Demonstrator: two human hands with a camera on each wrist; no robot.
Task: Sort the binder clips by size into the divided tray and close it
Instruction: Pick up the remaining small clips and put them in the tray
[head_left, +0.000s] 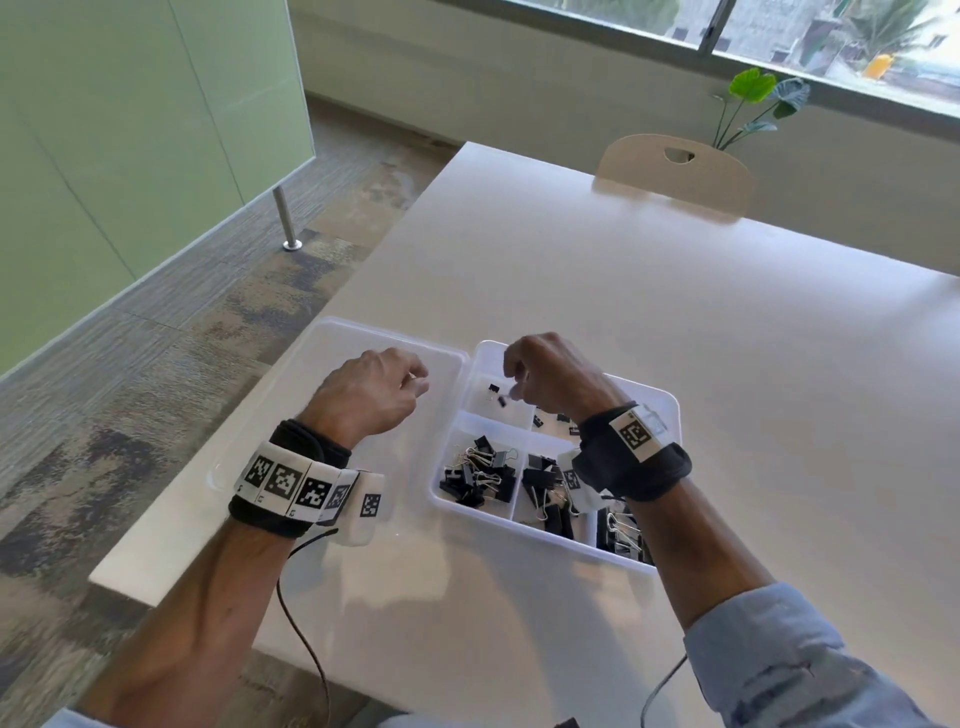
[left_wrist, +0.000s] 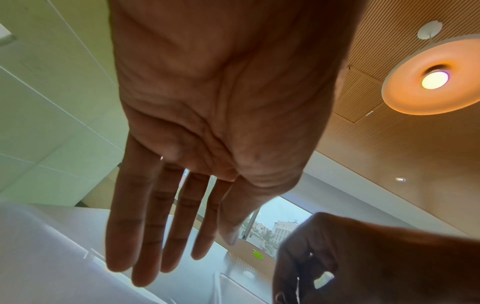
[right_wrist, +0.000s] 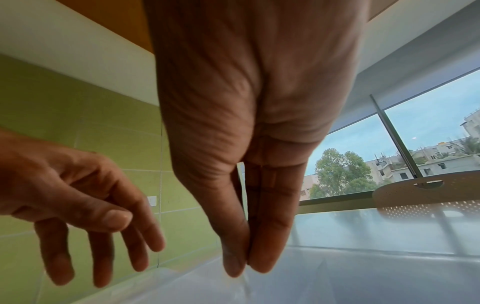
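Right hand (head_left: 550, 376) pinches fingertips together over the tray (head_left: 670, 410), contents unclear; left hand (head_left: 371, 395) hangs relaxed, empty. Binder clips (head_left: 480, 470) look light, stiff, best pinched by their wire handles.

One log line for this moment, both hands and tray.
left hand: open, over lid | right hand: fingertips pinched over small-clip compartment, hold unclear | tray: open

Each wrist wears a black fabric wristband (head_left: 311, 447) wrapped with a band of white blocks (head_left: 306, 486) printed with black square-code markers; the right wrist's band (head_left: 641, 457) shows one such marker on top. A thin dark cable (head_left: 306, 623) trails from the left band along the forearm. The right forearm wears a light blue sleeve (head_left: 789, 654), pushed up, and both hands are bare.
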